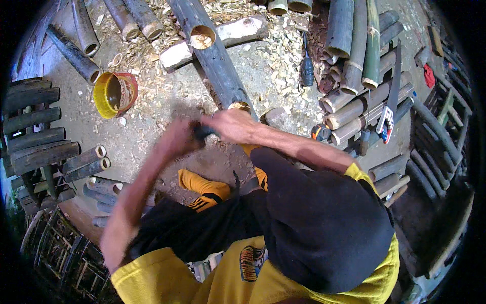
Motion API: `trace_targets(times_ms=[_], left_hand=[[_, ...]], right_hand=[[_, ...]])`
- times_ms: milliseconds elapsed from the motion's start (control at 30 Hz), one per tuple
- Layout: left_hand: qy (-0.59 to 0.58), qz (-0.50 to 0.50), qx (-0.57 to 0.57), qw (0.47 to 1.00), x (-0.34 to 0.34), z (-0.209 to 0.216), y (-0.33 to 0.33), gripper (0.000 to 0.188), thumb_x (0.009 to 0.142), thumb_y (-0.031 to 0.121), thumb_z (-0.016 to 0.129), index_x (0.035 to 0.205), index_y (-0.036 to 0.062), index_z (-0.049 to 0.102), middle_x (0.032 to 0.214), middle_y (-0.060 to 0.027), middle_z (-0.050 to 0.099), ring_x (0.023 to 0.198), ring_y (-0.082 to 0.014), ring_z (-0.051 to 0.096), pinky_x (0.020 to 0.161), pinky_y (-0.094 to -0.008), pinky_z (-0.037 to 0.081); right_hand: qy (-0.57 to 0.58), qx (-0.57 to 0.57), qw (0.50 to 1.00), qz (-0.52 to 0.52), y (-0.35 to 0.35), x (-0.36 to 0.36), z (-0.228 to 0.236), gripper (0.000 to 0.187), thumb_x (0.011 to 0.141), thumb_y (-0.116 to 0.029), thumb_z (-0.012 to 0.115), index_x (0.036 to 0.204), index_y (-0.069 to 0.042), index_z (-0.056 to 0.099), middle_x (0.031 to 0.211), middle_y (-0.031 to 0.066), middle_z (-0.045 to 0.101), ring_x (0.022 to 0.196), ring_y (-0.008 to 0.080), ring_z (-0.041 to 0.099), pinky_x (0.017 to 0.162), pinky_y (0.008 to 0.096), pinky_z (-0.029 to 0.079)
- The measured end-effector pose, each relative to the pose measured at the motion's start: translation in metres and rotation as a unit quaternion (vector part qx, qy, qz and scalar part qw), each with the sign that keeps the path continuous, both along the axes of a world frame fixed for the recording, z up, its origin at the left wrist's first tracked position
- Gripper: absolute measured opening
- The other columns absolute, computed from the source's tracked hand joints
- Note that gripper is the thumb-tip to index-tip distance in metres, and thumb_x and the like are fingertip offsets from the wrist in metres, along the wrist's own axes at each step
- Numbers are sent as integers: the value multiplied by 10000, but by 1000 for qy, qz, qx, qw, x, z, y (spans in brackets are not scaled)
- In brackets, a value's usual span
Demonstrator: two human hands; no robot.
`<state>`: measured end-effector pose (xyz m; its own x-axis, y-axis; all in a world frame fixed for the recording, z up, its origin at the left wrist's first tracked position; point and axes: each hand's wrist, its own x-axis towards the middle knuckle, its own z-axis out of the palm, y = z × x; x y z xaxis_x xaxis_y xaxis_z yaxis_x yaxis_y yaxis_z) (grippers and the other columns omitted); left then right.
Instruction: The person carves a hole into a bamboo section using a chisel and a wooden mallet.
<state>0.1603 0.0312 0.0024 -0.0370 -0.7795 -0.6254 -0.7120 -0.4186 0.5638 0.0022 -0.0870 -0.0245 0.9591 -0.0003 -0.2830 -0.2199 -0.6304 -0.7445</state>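
A thick grey bamboo pole [221, 66] lies lengthwise before me, resting across a pale log [243, 32]. An opening is cut in its upper side, and its near end reaches my right hand [232, 125]. That hand is closed at the pole's end, its fingers curled; what it grips is hidden. Close on its left is my left hand [178, 138], a fist smeared by motion. A dark object [203, 130] shows between the two hands, too blurred to name. Which hand holds it I cannot tell.
Wood chips [283, 76] litter the floor. A yellow-and-red bucket [130, 92] stands left. At right lie bamboo lengths [349, 112], a handsaw [393, 86], a tape measure [320, 133] and a dark bottle-shaped object [307, 71]. Dark slatted bamboo pieces [38, 126] are at far left.
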Motion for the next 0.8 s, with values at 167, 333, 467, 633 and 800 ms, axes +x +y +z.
trace_targets(times_ms=[167,333,467,633,800], left_hand=[[-91,118,-42,988,-18,25,17,410,603,210,696,991,106,614,808,-171,643,750,-355,621,669,-431,504],[-190,-40,26,981,6,54,-50,291,635,239,678,889,102,638,758,-176,633,713,-356,624,663,-436,514],[-227,-195,14,954,10,66,-94,212,638,210,657,780,52,662,740,-182,635,712,-333,635,649,-408,521],[-186,-298,-64,934,13,51,-154,261,584,213,711,736,7,664,744,-183,642,742,-318,646,640,-394,522],[20,-93,107,990,23,-12,-2,352,632,253,719,887,23,645,820,-162,650,660,-260,629,575,-375,495]], right_hand=[[-135,-25,990,-12,7,1,-9,426,710,-91,550,1132,-120,498,687,147,572,678,354,600,558,455,481],[-119,39,982,-144,-3,9,2,383,713,-40,530,1090,-92,487,688,192,560,695,370,599,560,461,461],[-139,104,954,-246,-10,6,2,288,746,-19,510,1030,-55,474,742,241,575,736,423,582,584,463,454],[-39,146,919,-364,-17,6,8,286,770,-41,572,1045,-23,496,782,221,602,703,310,618,650,397,476],[-43,24,998,-37,-7,-2,30,378,761,-151,639,1101,-41,514,932,175,599,856,321,578,767,437,447]])
